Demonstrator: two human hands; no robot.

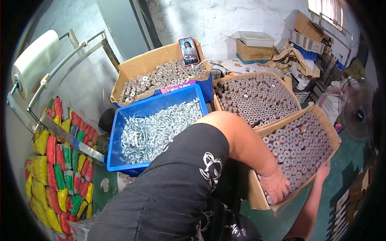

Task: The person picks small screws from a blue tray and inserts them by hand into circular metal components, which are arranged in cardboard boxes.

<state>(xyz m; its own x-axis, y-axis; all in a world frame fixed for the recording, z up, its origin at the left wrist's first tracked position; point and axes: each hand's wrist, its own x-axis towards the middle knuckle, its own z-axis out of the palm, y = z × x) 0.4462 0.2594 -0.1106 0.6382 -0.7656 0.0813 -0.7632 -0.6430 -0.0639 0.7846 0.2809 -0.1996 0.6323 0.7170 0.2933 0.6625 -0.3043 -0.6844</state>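
Note:
A cardboard box (pixel 257 192) at the right holds rows of short grey cylinders (pixel 295 154) with holes in their round ends. My left arm, in a black sleeve, reaches across to it. Inside the box's near left corner, my left hand (pixel 275 185) is bent down among the cylinders, fingers close together; their tips are hidden, so what they grip cannot be made out. My right hand (pixel 323 172) grips the box's near right edge from outside, its fingers partly hidden.
A blue tub (pixel 111 149) full of shiny metal bolts (pixel 159 128) stands left of my arm. Behind are two cardboard boxes (pixel 296 105) (pixel 116 90) of similar cylinders, and a propped phone (pixel 189 51). Colourful packets (pixel 60 168) are piled left; a fan (pixel 357 110) stands right.

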